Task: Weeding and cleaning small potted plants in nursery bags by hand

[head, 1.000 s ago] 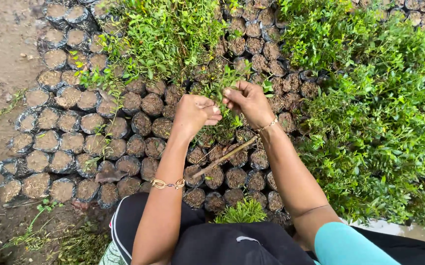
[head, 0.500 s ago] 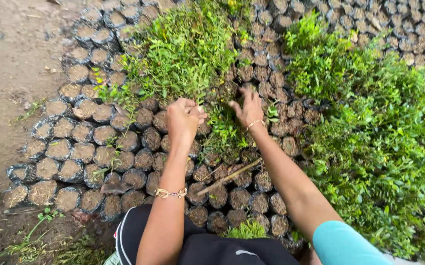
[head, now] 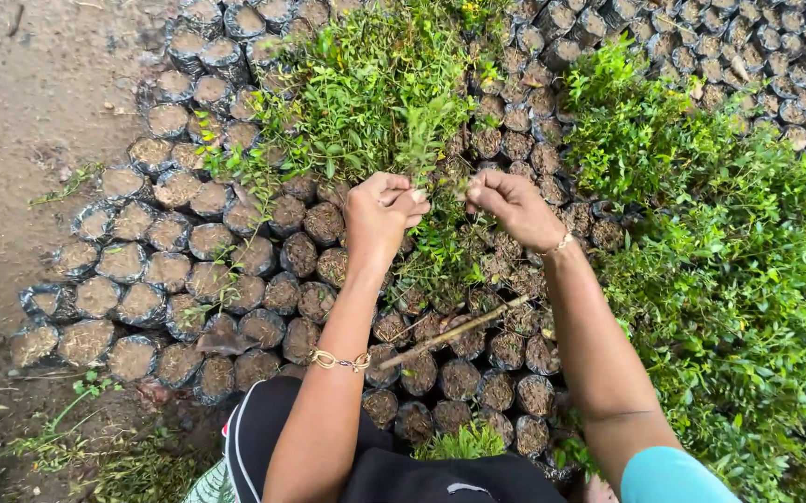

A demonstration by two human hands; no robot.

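A: Dozens of small black soil-filled nursery bags (head: 142, 303) stand packed together on the ground, some bearing bushy green seedlings (head: 729, 279).

B: And that long thin brown stick (head: 454, 333)?

A: It lies across the bare bags, below both hands.

B: The hands?

A: The left hand (head: 379, 216) is curled shut, pinching a slim leafy green sprig (head: 426, 130). The right hand (head: 512, 205) pinches narrowly just beside it; what it holds I cannot tell.
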